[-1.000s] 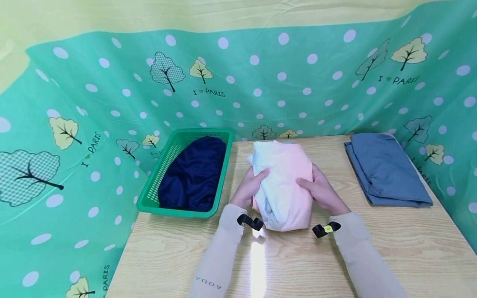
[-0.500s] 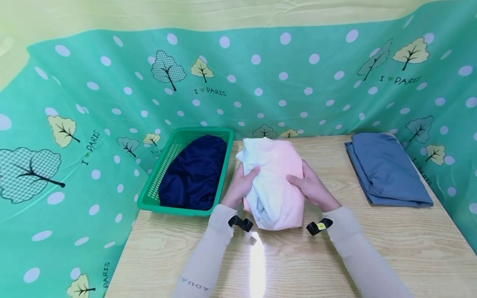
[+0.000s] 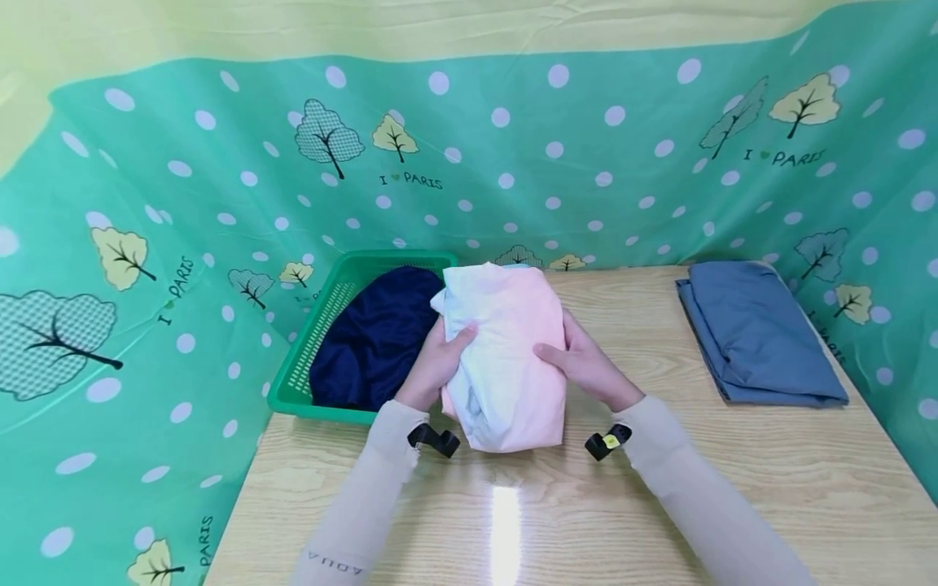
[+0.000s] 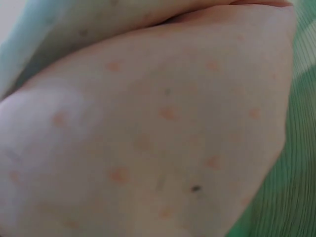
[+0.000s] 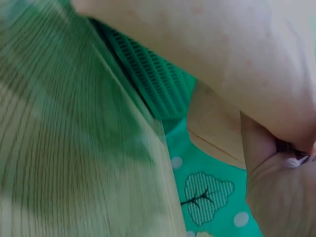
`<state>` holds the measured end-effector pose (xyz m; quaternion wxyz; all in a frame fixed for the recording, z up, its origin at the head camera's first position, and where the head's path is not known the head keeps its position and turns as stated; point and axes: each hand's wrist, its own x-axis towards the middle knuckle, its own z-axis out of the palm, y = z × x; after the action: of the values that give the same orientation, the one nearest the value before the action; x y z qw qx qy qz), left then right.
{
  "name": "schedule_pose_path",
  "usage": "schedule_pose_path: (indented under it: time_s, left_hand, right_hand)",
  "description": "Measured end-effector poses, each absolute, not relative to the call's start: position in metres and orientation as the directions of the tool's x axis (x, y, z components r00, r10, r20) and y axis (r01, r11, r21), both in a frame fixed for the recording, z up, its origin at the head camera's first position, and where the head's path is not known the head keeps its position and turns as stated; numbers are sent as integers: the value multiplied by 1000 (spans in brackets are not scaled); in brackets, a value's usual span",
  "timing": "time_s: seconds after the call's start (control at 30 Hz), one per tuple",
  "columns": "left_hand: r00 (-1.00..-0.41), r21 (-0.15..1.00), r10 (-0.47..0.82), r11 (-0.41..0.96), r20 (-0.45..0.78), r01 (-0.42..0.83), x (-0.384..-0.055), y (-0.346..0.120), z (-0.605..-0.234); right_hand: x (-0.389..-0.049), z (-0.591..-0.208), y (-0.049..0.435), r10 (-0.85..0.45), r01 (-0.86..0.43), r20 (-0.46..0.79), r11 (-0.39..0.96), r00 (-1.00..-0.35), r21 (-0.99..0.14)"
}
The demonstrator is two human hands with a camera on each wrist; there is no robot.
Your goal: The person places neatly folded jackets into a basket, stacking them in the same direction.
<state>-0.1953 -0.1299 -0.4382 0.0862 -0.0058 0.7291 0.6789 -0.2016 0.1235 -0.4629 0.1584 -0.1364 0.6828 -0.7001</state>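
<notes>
A folded pastel cloth (image 3: 506, 358), white to pink with a pale blue tint, is held up over the table between both hands. My left hand (image 3: 437, 362) grips its left edge, thumb on top and fingers hidden beneath. On the opposite edge, my right hand (image 3: 589, 366) grips it the same way. Small orange spots dot the cloth (image 4: 163, 128) as it fills most of the left wrist view. In the right wrist view, the right hand (image 5: 276, 192) pinches the cloth (image 5: 217, 49) at the lower right. The bundle's left side overlaps the basket's right edge in the head view.
A green plastic basket (image 3: 322, 413) with dark navy fabric (image 3: 374, 350) inside stands at the left. Folded grey-blue fabric (image 3: 765, 338) lies at the right of the wooden table (image 3: 623, 521). A green dotted curtain (image 3: 506, 155) surrounds the table's back and sides.
Both hands have carried the pastel cloth leftward, from the middle of the table toward the basket. It now partly overlaps the basket's right side. Basket and grey-blue fabric stay put.
</notes>
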Motion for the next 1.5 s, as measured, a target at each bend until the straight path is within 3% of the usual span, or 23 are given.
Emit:
schedule_pose_path:
  time_s: [0.33,1.1,1.5]
  left_hand:
    - [-975,975,120,137,-189,-173,-192,-164,-426]
    - [-966,938,144,308,-214,-162,-200,-224,-381]
    - [-956,905,162,391,-243,-164,-220,-269,-377]
  right_hand:
    - [-201,-454,100,-504,35,12,-83,-864,-996]
    - [-200,-438,50,-580,25,83,-175,-810,-984]
    - [-204,-429,14,-623,76,16,-121,-782,-990]
